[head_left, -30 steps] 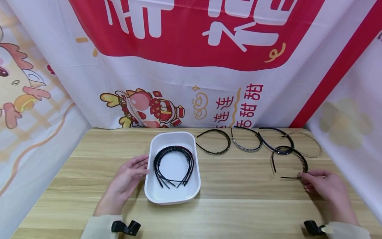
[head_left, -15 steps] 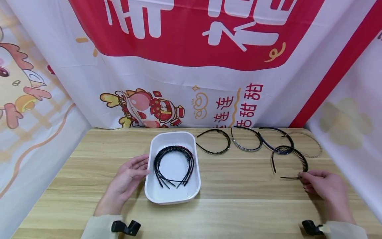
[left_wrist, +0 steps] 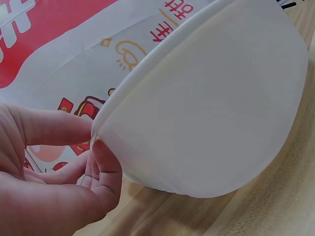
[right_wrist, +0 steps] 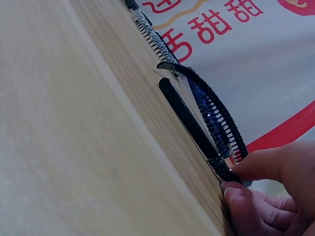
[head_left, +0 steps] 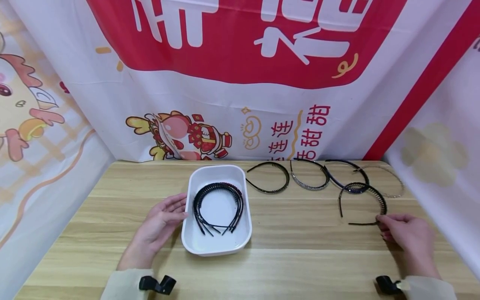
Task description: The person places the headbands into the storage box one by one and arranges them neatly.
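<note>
The left hand (head_left: 165,218) pinches the left rim of a white tub (head_left: 216,249); the left wrist view shows thumb and fingers on the rim of the tub (left_wrist: 197,118). Several black headbands (head_left: 198,204) lie together inside the tub. At the right, the right hand (head_left: 406,235) pinches a black toothed headband (head_left: 381,200) near one end, its open side toward the left. In the right wrist view, thumb and fingertips of the right hand (right_wrist: 270,191) grip that headband (right_wrist: 189,118), which appears tilted, one arm higher than the other.
Along the back edge of the wooden table (head_left: 300,233) lie a black headband (head_left: 288,177), a silver-trimmed one (head_left: 315,188), a dark blue one (head_left: 346,161) and a thin one (head_left: 397,179). A printed cloth (head_left: 232,116) hangs behind them.
The right hand has shifted very slightly left, and the free ends of its headband have moved a little left. The left hand and the tub look nearly the same.
</note>
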The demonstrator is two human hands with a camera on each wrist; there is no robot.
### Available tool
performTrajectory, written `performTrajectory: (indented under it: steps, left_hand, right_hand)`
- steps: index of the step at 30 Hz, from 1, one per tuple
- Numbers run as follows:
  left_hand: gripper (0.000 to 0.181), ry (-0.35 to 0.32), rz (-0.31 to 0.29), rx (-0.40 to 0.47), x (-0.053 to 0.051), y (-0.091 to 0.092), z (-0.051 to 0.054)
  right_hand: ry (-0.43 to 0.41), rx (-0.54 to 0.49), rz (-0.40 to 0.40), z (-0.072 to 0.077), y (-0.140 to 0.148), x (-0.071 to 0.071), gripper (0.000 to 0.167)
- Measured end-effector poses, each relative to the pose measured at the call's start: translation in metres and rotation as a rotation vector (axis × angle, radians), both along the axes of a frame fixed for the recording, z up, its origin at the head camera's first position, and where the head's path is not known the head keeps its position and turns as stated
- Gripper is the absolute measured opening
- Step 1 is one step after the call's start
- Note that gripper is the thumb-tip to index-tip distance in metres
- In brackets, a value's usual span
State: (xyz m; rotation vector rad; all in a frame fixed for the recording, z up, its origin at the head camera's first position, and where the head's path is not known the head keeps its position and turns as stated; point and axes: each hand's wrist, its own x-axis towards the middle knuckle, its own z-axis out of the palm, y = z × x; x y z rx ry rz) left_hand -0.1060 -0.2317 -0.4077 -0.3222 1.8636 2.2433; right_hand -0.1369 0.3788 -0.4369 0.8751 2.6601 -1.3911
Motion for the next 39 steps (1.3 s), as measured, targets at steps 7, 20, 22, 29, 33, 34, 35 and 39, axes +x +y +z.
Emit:
performTrajectory:
  steps: [7, 20, 22, 29, 33, 34, 35, 39]
  left_hand:
    - [0.078, -0.006, -0.003, 0.003, -0.001, -0.001, 0.0]
    - [0.077, 0.002, -0.003, 0.019, -0.001, -0.001, 0.0]
    - [0.077, 0.0, -0.003, 0.017, -0.001, -0.001, 0.0]
    - [0.077, -0.004, -0.006, 0.01, 0.0, -0.001, 0.0]
    - [0.077, -0.007, -0.01, 0.013, 0.0, -0.001, 0.001]
    - [0.077, -0.006, -0.01, 0.013, 0.0, -0.001, 0.001]
    - [0.077, -0.005, -0.011, 0.014, 0.0, 0.0, 0.001]
    - [0.077, -0.009, -0.01, 0.007, 0.001, 0.0, 0.002]
  right_hand:
    - [0.014, -0.048, -0.047, -0.002, -0.001, -0.002, 0.042]
    - [0.09, -0.181, -0.079, -0.006, -0.004, -0.002, 0.036]
    - [0.096, -0.194, -0.084, -0.006, -0.003, -0.002, 0.028]
    - [0.138, -0.3, -0.115, -0.008, -0.003, -0.001, 0.014]
    - [0.18, -0.366, -0.139, -0.01, -0.005, -0.001, 0.017]
    - [0.192, -0.385, -0.147, -0.01, -0.006, -0.001, 0.017]
    - [0.203, -0.405, -0.156, -0.011, -0.006, -0.001, 0.017]
    - [0.23, -0.464, -0.18, -0.01, -0.007, -0.002, 0.018]
